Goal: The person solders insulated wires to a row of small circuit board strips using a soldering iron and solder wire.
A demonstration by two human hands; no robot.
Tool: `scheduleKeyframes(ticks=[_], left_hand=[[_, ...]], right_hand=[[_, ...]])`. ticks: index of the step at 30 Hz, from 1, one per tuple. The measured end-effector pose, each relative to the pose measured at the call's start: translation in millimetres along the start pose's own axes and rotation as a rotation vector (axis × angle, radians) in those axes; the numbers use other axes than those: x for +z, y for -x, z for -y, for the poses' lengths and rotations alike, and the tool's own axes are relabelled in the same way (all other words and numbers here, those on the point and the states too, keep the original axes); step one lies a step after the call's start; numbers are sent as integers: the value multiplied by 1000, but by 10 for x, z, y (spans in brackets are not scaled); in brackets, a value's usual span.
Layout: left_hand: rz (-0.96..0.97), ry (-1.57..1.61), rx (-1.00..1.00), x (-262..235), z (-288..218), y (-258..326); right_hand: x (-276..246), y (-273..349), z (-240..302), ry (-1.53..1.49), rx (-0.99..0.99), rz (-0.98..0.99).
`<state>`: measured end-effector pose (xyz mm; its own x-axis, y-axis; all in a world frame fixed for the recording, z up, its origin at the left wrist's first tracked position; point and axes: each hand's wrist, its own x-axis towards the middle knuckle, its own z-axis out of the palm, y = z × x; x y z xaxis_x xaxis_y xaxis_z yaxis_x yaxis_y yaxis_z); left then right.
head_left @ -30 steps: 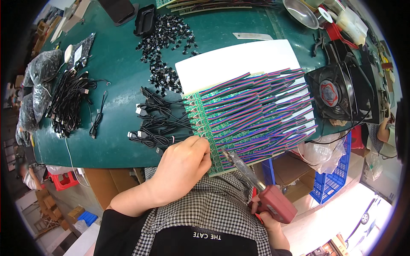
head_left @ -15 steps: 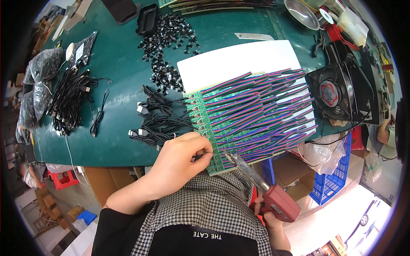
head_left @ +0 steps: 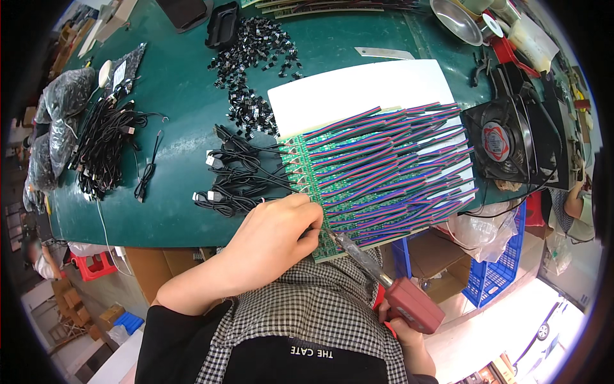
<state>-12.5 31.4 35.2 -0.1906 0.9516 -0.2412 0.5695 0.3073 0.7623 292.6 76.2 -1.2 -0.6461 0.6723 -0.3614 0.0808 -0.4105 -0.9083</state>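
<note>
My left hand is closed in a pinch at the left edge of a green circuit board panel, on what looks like a thin black cable; the fingers mostly hide it. In my right hand is a soldering gun with a dark red body. Its metal tip touches or hovers just over the panel beside my left fingertips; I cannot tell which. Rows of multicoloured wires lie across the panel to the right. Several black USB cables run from its left edge, with exposed wire ends at the pads.
A white sheet lies under the panel. Loose small black connectors are heaped behind, near a black tray. More black cables lie left, by plastic bags. A fan stands right; a blade lies behind.
The soldering gun's tip has moved slightly left and down, nearer my left fingers. My left hand has shifted slightly up and right, still pinched. The rest of the bench looks unchanged.
</note>
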Motion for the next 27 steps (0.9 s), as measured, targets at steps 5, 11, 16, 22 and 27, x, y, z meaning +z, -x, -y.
scheduleKeyframes(ticks=[5, 11, 16, 22, 27], left_hand=[[39, -61, 36, -37, -6, -22], [41, -94, 35, -39, -24, -29], [17, -106, 60, -23, -25, -28], [52, -138, 48, -49, -67, -30], [-1, -132, 67, -5, -20, -13]], right_hand=[[-59, 54, -58, 211, -31, 1], [-78, -40, 10, 392, -103, 93], [-82, -17, -13, 349, -107, 82], [48, 9, 32, -92, -58, -77], [142, -22, 74, -261, -80, -170]])
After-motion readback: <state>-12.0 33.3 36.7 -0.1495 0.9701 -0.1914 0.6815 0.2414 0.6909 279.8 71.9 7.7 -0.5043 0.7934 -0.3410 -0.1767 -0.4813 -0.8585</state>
